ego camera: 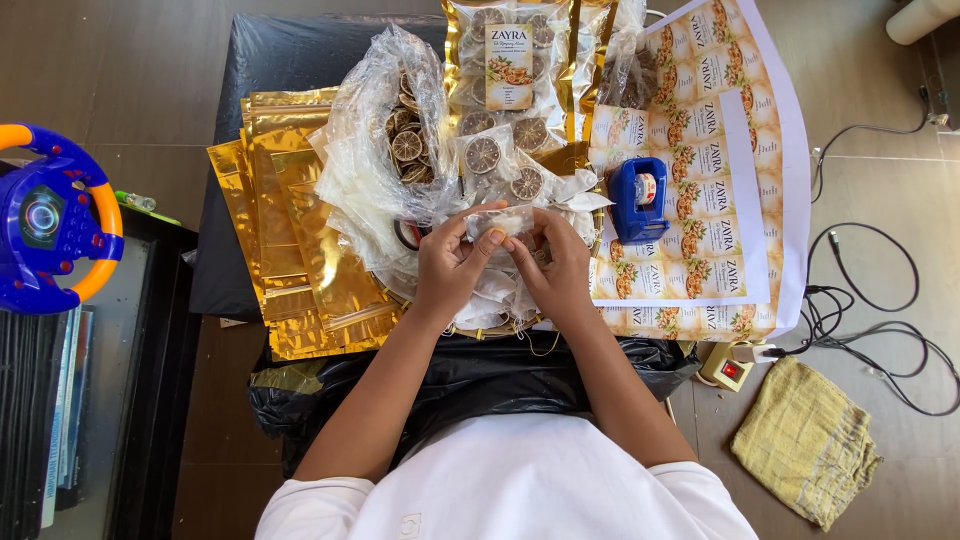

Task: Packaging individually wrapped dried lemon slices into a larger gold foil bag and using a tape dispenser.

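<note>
Left hand [452, 262] and right hand [553, 265] pinch one small crinkly clear sachet [503, 223] at table centre. Glossy gold pouches [290, 240] crowd left; blue tape dispenser [638, 198] stands just right.

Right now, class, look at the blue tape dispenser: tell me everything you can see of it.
The blue tape dispenser looks like glossy plastic, with a roll of tape showing white and reddish in its middle. It rests on the sheets of printed labels, right of the pile of small clear bags. Neither hand touches it; the right hand is nearest.
</note>
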